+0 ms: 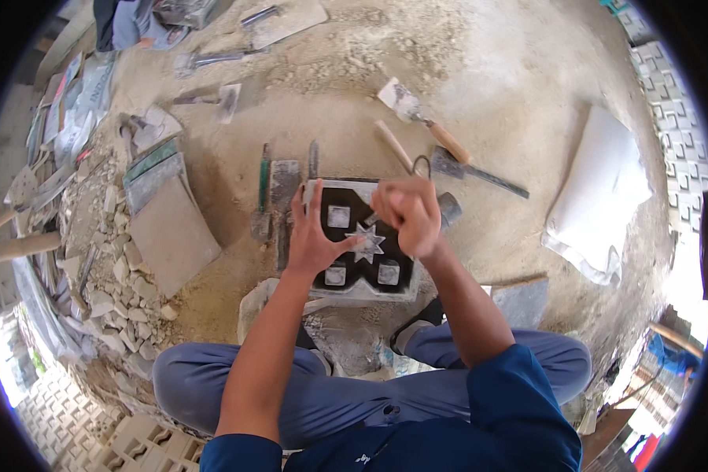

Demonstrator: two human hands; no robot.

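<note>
In front of my crossed legs lies a square pale-framed mould (362,295) with dark recesses. Raised pale squares and an eight-pointed star (367,242) stand out in it. My left hand (313,240) is open, its fingers spread along the mould's left edge and its thumb reaching toward the star. Over the upper right part, my right hand (411,214) is closed round a thin tool, whose curved wire loop (422,164) sticks out above the fist. Most of that tool is hidden by the fingers. A dark cylinder-shaped piece (449,210) sits just right of the fist.
A trowel (440,138) and a dark flat bar (480,171) lie beyond the mould at right. Left of it are a green-handled tool (263,185), stacked flat sheets (173,228) and broken rubble (114,275). A white sack (602,185) lies far right.
</note>
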